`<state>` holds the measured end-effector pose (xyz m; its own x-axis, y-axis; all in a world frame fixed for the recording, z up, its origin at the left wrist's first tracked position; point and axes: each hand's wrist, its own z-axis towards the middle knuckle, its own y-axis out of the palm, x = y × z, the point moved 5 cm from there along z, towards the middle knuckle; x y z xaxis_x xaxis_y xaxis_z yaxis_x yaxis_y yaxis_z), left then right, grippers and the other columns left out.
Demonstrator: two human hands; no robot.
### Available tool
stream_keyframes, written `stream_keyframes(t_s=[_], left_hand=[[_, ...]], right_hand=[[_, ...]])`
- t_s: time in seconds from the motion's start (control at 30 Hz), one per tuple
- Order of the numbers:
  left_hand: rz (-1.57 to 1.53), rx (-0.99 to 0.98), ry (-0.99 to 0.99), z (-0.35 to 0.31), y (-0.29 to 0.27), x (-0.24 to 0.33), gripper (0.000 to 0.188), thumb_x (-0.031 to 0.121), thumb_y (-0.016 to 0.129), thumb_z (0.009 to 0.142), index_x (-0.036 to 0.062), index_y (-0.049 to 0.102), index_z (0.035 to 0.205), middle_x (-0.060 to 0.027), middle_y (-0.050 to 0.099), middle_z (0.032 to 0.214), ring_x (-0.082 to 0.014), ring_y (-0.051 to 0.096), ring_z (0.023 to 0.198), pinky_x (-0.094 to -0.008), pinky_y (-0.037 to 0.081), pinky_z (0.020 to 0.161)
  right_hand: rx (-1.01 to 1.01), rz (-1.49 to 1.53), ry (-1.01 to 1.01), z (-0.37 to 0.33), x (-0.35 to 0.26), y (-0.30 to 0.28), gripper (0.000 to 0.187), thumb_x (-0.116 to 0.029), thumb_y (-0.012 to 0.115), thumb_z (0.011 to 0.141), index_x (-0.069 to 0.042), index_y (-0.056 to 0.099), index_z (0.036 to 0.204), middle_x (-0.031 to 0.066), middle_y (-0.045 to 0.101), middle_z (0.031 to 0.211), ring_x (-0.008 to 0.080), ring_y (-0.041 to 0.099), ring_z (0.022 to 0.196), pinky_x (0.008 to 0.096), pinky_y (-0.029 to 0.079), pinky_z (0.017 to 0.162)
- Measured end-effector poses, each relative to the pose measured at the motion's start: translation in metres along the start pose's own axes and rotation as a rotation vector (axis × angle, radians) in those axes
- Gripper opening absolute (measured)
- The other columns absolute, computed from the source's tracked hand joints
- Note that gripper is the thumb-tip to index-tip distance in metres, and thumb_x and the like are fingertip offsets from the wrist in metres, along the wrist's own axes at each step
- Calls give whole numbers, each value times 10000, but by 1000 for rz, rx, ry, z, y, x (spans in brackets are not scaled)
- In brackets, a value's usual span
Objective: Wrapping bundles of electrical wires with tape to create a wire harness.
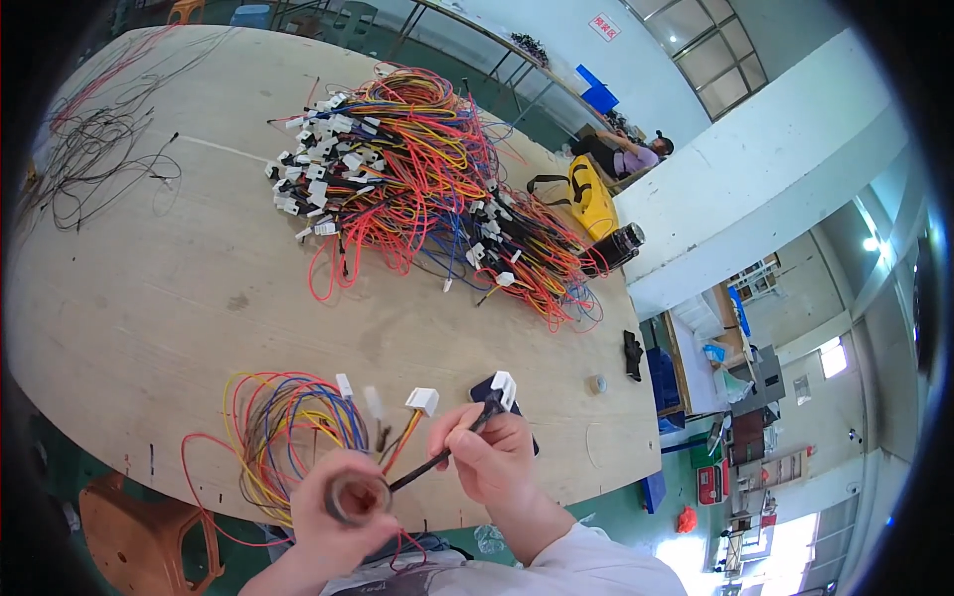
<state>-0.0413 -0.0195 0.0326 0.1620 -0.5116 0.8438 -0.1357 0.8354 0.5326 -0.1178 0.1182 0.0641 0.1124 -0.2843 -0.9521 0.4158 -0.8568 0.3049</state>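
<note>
My left hand (333, 517) is closed around a roll of tape (350, 500), its round open core facing up. A thin black length (419, 470) runs from beside the roll to my right hand (492, 459); whether it is tape or wrapped wire is hard to tell. My right fingers pinch a black-wrapped cable (487, 413) that ends in a white connector (504, 389). Another white connector (422, 400) with yellow and red wires stands between my hands. Beyond my left hand lies a loose coil of coloured wires (283, 427), partly hidden by that hand.
A large heap of wire harnesses (407, 169) with white connectors covers the table's far middle. Thin dark wires (94, 159) lie far left. A dark flat object (487, 388) sits under the right connector. At right are a small tape roll (597, 383), a yellow bag (593, 204) and a pillar (755, 169).
</note>
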Motion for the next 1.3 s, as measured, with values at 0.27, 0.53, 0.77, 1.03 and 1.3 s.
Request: stream_keyframes(t_s=[0.27, 0.53, 0.77, 1.03, 1.3], left_hand=[[2, 32, -40, 0, 1, -29, 224, -15, 679, 652, 39, 527, 806, -36, 448, 770, -84, 422, 584, -187, 353, 504], [334, -101, -247, 4, -24, -56, 129, 27, 629, 731, -3, 516, 786, -11, 507, 629, -45, 465, 547, -196, 381, 488], [167, -328, -258, 8, -4, -49, 433, 106, 657, 726, -9, 461, 1095, -45, 558, 624, -54, 500, 559, -208, 408, 518], [-165, -78, -531, 17, 16, -42, 478, -30, 608, 718, 10, 430, 1159, -17, 555, 764, -52, 510, 654, -210, 402, 502], [-541, 92, -362, 16, 0, -29, 282, 177, 612, 765, 2, 497, 954, -24, 523, 746, -87, 469, 551, -191, 380, 478]], right_hand=[[-116, -173, -56, -4, -6, 8, 10, 10, 533, 789, 9, 527, 781, 156, 558, 838, 148, 546, 695, 245, 446, 596], [60, -381, 393, -2, 20, -17, 58, 38, 489, 789, 23, 543, 804, 98, 573, 775, 139, 552, 670, 254, 450, 569], [-157, -332, -39, 7, 0, -5, 31, 1, 537, 800, 11, 540, 829, 129, 587, 817, 138, 546, 707, 245, 442, 630], [-310, -520, -351, 9, -6, 13, 99, 43, 619, 707, 16, 592, 799, 126, 612, 817, 210, 553, 715, 287, 420, 622], [-191, -370, -304, -6, -6, 7, 75, 53, 588, 721, 13, 573, 783, 131, 604, 794, 163, 548, 693, 251, 416, 623]])
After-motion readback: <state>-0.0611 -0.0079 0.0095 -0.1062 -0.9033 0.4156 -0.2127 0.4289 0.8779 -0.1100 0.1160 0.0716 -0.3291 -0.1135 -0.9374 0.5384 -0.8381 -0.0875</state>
